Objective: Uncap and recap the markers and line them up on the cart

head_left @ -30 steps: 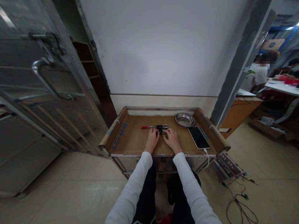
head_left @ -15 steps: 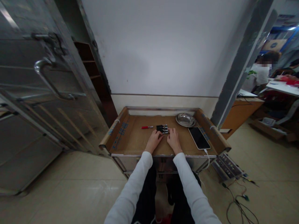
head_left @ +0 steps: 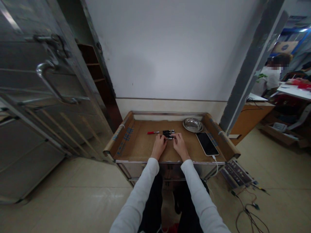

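Note:
Several black markers [head_left: 168,132] lie side by side on the cardboard-lined cart top [head_left: 141,149]. My left hand [head_left: 159,146] is closed at the left end of the nearest black marker, fingertips pinched on it. At that marker's other end, the fingers of my right hand [head_left: 179,145] are closed too. A red marker [head_left: 153,132] lies apart, to the left of the black ones.
A round metal dish [head_left: 192,125] sits at the cart's back right. In front of it lies a phone [head_left: 207,143] with a white cable. Raised cardboard sides edge the cart. A person [head_left: 274,74] is at the far right.
Both hands have shifted slightly at the nearest black marker. The fingers of my left hand have drawn back a little to the left, and the nearest marker sits slightly askew.

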`<state>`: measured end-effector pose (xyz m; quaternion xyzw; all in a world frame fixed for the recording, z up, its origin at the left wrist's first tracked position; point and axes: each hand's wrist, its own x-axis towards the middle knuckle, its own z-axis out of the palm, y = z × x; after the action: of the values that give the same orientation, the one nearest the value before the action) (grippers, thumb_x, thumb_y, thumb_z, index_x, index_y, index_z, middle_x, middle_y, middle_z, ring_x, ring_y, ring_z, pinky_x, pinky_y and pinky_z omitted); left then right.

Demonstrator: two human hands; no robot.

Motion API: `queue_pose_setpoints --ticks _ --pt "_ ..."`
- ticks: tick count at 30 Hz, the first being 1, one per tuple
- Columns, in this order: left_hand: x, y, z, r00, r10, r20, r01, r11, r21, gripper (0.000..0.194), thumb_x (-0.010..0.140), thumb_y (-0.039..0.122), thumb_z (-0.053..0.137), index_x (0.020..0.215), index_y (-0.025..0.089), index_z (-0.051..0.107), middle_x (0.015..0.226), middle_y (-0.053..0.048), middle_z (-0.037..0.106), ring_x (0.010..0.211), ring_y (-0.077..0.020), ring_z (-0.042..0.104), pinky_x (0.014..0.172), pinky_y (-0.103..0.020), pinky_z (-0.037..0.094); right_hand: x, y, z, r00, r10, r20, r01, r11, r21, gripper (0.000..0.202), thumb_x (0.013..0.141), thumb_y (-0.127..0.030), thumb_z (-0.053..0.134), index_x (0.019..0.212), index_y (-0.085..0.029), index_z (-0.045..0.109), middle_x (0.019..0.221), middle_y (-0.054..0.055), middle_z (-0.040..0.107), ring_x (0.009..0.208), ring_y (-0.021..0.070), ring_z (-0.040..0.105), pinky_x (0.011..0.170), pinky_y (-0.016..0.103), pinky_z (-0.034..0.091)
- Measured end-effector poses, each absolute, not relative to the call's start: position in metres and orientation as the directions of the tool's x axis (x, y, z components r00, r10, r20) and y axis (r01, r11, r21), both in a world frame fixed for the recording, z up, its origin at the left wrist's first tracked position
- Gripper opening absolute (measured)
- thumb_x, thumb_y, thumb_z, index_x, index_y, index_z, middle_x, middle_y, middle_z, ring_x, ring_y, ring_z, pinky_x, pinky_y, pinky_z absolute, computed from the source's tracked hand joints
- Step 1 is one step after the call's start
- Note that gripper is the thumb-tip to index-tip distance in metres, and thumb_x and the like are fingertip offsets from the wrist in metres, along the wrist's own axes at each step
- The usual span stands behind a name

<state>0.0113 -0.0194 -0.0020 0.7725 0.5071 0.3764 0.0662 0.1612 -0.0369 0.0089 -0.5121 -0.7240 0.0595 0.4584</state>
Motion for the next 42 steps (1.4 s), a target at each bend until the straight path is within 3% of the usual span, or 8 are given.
queue_pose_setpoints --ticks 9,19,28,42 --pt "0.010 -0.018 -0.004 0.111 0.853 0.510 0.769 -0.398 0.500 0.019 0.082 0.015 0.057 0.101 0.017 0.052 0.105 -0.010 0.051 0.102 -0.0244 0.050 0.091 -0.043 0.043 0.162 -0.029 -0.001 -0.193 0.842 0.504 0.586 0.510 -0.629 0.024 0.086 -0.013 0.042 0.098 -0.020 0.061 0.103 0.006 0.052 0.096 0.0160 0.056 0.091 0.031 0.045" --pt "0.011 -0.016 -0.002 0.259 0.846 0.466 0.712 -0.493 0.500 0.015 0.084 0.014 0.053 0.098 0.020 0.054 0.101 -0.005 0.052 0.100 -0.0207 0.050 0.091 -0.040 0.044 0.164 -0.030 -0.002 -0.136 0.853 0.504 0.838 0.371 -0.401 0.018 0.085 -0.015 0.048 0.094 -0.021 0.063 0.100 0.007 0.056 0.098 0.0213 0.053 0.085 0.035 0.040" --pt "0.015 -0.014 0.000 0.217 0.845 0.489 0.717 -0.478 0.508 0.009 0.084 0.012 0.051 0.090 0.019 0.053 0.100 -0.007 0.048 0.098 -0.0197 0.051 0.089 -0.039 0.045 0.164 -0.032 -0.001 -0.086 0.862 0.499 0.866 0.312 -0.391 0.021 0.082 -0.009 0.043 0.084 -0.020 0.062 0.093 0.007 0.056 0.090 0.0202 0.052 0.083 0.033 0.038" --pt "0.014 -0.010 -0.002 0.101 0.832 0.545 0.770 -0.413 0.487 0.011 0.087 0.015 0.047 0.092 0.019 0.055 0.102 -0.009 0.051 0.104 -0.0227 0.051 0.091 -0.040 0.044 0.164 -0.031 -0.004 -0.071 0.874 0.481 0.873 0.288 -0.394 0.025 0.083 -0.009 0.042 0.091 -0.020 0.063 0.096 0.007 0.056 0.092 0.0201 0.053 0.081 0.033 0.038"
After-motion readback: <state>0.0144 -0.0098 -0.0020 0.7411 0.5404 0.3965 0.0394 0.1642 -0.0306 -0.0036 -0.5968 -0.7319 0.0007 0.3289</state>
